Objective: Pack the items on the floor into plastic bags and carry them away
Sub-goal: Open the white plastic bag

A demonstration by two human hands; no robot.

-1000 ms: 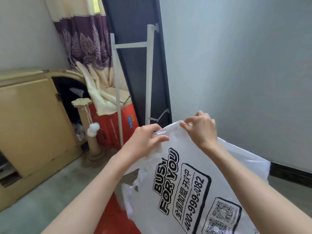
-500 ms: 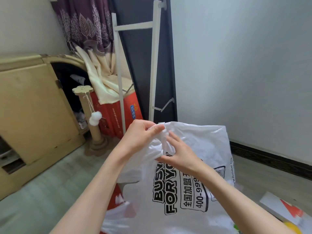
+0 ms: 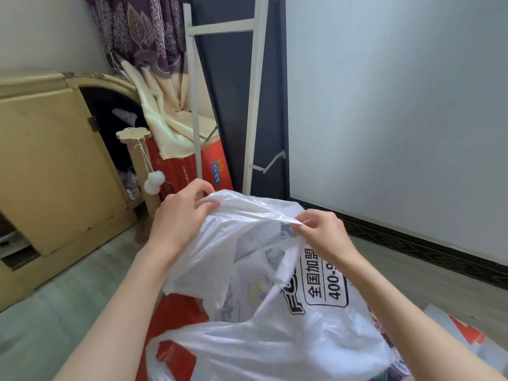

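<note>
A white plastic bag (image 3: 264,342) with black print hangs in front of me above the floor. My left hand (image 3: 181,218) pinches its top edge on the left. My right hand (image 3: 324,235) pinches the same edge on the right, so the film is stretched between both hands. A handle loop of the bag droops at the lower left. Under the bag lies a red item (image 3: 173,320) on the floor. At the lower right edge a white box with red marks (image 3: 464,334) and some colourful packets show, mostly hidden by the bag and my right arm.
A yellow wooden cabinet (image 3: 52,166) stands at the left. Beside it are a cardboard scratching post with a white pompom (image 3: 143,166) and a red carton (image 3: 189,169) under a curtain. A white metal rack (image 3: 254,105) leans against a dark panel. A grey wall with dark skirting runs along the right.
My right hand has moved from the bag's middle out to the right along its top edge, spreading the bag. The view has tilted further down toward the floor.
</note>
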